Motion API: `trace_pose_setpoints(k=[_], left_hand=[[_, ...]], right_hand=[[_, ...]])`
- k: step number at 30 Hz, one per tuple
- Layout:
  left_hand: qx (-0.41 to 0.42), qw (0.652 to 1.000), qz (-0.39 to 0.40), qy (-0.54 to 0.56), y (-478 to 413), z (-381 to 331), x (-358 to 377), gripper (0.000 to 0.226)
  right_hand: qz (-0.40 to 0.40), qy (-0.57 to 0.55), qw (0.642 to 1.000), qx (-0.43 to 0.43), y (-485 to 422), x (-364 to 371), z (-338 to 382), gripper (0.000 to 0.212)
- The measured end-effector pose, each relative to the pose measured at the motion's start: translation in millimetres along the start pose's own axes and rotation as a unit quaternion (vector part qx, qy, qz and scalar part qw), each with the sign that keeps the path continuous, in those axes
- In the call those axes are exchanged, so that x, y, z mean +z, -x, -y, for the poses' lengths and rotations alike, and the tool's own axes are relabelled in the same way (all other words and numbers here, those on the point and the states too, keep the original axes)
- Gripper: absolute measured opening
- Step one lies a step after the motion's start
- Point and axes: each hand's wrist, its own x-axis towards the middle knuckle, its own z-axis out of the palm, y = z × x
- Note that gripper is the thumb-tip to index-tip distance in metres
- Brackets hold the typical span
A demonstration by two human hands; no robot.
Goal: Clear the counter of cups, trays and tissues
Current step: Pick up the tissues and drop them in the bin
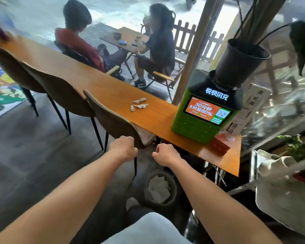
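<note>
Wooden counter (pixel 77 74): crumpled tissues (pixel 139 105) lie mid-width, beyond my curled, empty left hand (pixel 123 148) and right hand (pixel 165 155); I judge left nearer.

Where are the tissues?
In the head view, the tissues lie on the counter near the middle of the picture, left of the green charger and just beyond the nearest chair.

The left forearm (pixel 69 194) and right forearm (pixel 209 187) are bare up to the wrists, and the left hand (pixel 123 148) and right hand (pixel 167 155) wear nothing either. Low in the middle, pale grey cloth (pixel 148 231) covers the person's front. Just above it are a dark garment (pixel 137 213) and a light grey shoe tip (pixel 131 202), both blurred.
</note>
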Motion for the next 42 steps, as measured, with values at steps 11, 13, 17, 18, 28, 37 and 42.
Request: trace_pose_setpoints(k=[11, 13, 17, 18, 28, 37, 42], left_hand=[[0.044, 0.995, -0.074, -0.043, -106, 31, -55, 0.025], [0.06, 0.994, -0.067, -0.054, -141, 31, -67, 0.025], [0.081, 0.993, -0.03, -0.08, -204, 36, -84, 0.016], [0.086, 0.993, -0.021, -0.084, -219, 39, -87, 0.017], [0.116, 0.986, 0.071, -0.096, -335, 69, -61, 0.016], [0.165, 0.971, 0.141, -0.097, -414, 82, -42, 0.016], [0.188, 0.967, 0.143, -0.096, -450, 88, -25, 0.032]], right_hand=[[0.011, -0.022, 0.999, 0.03, -103, -14, 46, 0.021], [0.01, -0.028, 0.998, 0.048, -135, -25, 49, 0.018], [0.016, -0.048, 0.996, 0.075, -198, -45, 58, 0.012], [0.016, -0.05, 0.996, 0.079, -213, -49, 61, 0.013], [0.037, -0.079, 0.989, 0.121, -306, -34, 77, 0.028], [0.029, -0.116, 0.975, 0.187, -365, -34, 85, 0.04], [-0.016, -0.131, 0.972, 0.197, -398, -26, 93, 0.042]])
